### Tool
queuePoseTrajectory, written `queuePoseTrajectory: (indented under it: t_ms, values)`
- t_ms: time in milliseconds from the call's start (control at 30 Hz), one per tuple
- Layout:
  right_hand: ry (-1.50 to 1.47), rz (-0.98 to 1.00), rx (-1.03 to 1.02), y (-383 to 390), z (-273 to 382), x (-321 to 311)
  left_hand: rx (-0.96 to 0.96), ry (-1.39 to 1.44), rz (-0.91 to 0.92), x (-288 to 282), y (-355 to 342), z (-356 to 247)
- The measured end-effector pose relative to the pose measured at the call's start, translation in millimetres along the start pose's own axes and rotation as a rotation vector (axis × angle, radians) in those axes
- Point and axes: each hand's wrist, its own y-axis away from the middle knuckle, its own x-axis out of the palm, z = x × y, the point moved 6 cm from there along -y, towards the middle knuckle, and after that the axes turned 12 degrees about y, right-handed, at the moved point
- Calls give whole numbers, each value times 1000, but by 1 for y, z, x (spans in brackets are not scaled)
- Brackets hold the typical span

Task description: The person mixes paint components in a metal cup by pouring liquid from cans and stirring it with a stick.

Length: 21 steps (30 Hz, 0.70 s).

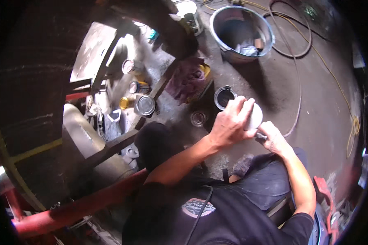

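In front of my knees, my left hand is closed around a smooth white rounded thing, like a cup or lid; its exact kind does not show. Just to the right and slightly nearer, my right hand is closed on a small grey metallic piece beneath the white thing. Whether the two pieces are joined is hidden by my fingers. Beyond my left hand, an uncovered can with dark contents stands on the floor. A smaller round tin sits left of my left hand.
A purple rag lies beyond the tins. Farther off stands a large grey tub with crumpled material inside. A hose and a yellow cord run along the right. At left are several cans and a red bar.
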Motion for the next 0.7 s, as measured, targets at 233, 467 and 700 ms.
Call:
queuePoseTrajectory:
  t_ms: [233,467,700]
  values:
    - [-60,6,-22,0,-11,10,-30,53,20,-5,0,0]
    - [-33,-63,35,2,-15,-4,-24,-110,-182,-80,-4,47]
    - [-16,-100,13,2,-10,-7,-194,-301,-156,-112,0,174]
